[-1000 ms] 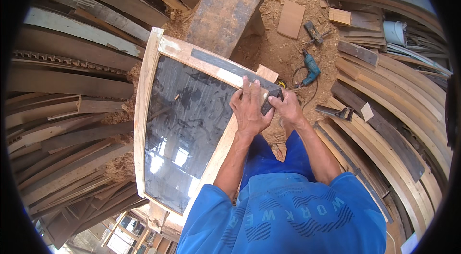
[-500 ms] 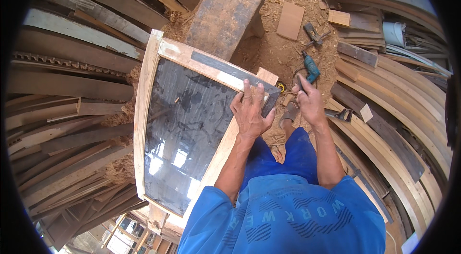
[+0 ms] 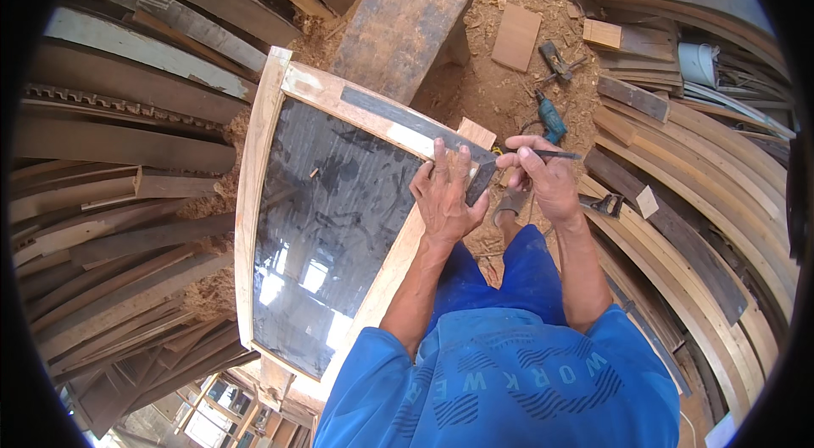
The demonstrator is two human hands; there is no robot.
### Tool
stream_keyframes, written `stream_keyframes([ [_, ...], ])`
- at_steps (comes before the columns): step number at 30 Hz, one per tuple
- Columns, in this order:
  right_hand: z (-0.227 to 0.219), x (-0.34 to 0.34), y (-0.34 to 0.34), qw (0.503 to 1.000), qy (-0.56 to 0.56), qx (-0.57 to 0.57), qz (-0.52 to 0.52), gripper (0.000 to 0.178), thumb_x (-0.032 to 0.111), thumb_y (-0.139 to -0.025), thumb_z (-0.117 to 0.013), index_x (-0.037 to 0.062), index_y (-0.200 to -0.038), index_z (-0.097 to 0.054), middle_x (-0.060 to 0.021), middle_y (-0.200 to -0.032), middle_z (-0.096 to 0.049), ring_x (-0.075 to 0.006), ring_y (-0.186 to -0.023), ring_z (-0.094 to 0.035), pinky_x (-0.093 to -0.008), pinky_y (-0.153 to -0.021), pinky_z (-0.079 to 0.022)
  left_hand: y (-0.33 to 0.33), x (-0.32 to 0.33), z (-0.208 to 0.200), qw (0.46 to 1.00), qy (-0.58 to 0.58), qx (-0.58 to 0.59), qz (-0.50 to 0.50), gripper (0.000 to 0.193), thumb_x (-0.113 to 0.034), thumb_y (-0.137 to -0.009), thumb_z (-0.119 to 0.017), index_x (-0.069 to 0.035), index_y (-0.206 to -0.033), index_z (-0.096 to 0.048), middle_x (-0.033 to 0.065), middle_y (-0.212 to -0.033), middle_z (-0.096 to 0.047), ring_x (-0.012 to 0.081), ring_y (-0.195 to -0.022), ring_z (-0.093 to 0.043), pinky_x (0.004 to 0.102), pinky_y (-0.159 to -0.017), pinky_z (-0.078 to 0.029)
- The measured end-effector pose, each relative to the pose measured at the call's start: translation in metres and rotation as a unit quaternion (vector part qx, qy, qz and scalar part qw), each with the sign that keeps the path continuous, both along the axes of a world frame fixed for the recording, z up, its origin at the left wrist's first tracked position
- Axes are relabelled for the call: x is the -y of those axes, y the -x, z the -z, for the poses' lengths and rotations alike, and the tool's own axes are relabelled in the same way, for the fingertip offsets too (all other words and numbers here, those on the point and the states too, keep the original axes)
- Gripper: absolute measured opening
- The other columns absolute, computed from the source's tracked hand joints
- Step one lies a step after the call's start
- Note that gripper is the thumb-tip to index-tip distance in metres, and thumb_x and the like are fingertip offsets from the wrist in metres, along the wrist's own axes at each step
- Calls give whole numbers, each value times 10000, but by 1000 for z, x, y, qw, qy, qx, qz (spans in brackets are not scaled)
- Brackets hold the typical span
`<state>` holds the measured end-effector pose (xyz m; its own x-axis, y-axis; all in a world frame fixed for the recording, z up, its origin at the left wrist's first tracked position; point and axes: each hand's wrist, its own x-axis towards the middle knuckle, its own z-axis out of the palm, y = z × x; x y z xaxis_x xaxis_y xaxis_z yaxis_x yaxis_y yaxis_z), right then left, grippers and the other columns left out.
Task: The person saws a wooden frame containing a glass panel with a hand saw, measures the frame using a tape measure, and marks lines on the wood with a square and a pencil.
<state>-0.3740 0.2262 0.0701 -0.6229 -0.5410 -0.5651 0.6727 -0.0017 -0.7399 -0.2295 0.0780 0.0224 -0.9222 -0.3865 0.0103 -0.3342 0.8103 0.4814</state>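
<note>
A wooden frame (image 3: 255,194) with a dark, glossy panel (image 3: 335,185) lies to the left of my legs. Along its far rail rests a dark grey carpenter's square (image 3: 386,111), whose short leg angles back toward me at the right corner. My left hand (image 3: 443,198) holds the square against that corner, two fingers stretched over the rail and the thumb at the short leg. Just right of the corner, my right hand (image 3: 549,185) pinches a thin dark pencil (image 3: 560,155), which points left toward the square. My palm hides the nearest part of the rail.
A worn plank bench (image 3: 403,20) runs beyond the frame. On the sawdust lie a teal power drill (image 3: 550,119), a clamp-like tool (image 3: 555,62) and a flat board (image 3: 515,37). Stacked timber (image 3: 127,143) fills the left; more planks (image 3: 687,194) line the right.
My right hand has dipped slightly and turned the pencil from upright to nearly level, bringing its fingers closer to the corner. The left hand stays on the square.
</note>
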Motion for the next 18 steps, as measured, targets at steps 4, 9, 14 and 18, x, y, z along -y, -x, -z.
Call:
stream_keyframes([
  [4, 9, 18, -5, 959, -124, -250, -42, 259, 161, -1007, -581, -37, -1116, -708, -121, -1006, -736, -164, -853, -680, -308, -800, -542, 1, 0, -1, 1000, -2, 7, -4, 1045, -345, -623, -879, -204, -1558, -435, 266, -1647, -271, 407, -1258, -429, 500, -1062, -317],
  [9, 14, 37, 5, 927, -129, -339, -97, 237, 123, -933, -609, -25, -1082, -718, -147, -929, -717, -193, -869, -681, -322, -814, -537, 2, 0, -5, 1000, -7, 12, -10, 1013, -334, -630, -870, -195, -1543, -456, 279, -1631, -293, 413, -1254, -442, 502, -1063, -315],
  [14, 10, 52, 11, 951, -156, -236, -124, 206, 112, -913, -614, -5, -1045, -721, -150, -909, -711, -217, -868, -685, -341, -813, -536, 4, -1, -7, 1000, -5, 21, -9, 991, -325, -630, -861, -171, -1529, -473, 295, -1612, -315, 411, -1229, -461, 497, -1055, -317],
  [18, 10, 52, 16, 933, -161, -311, -83, 188, 145, -921, -643, 0, -1012, -718, -149, -937, -714, -230, -860, -682, -356, -801, -530, 3, -2, -6, 999, -12, 28, -12, 990, -319, -624, -861, -164, -1523, -478, 296, -1608, -321, 406, -1209, -473, 496, -1047, -322],
])
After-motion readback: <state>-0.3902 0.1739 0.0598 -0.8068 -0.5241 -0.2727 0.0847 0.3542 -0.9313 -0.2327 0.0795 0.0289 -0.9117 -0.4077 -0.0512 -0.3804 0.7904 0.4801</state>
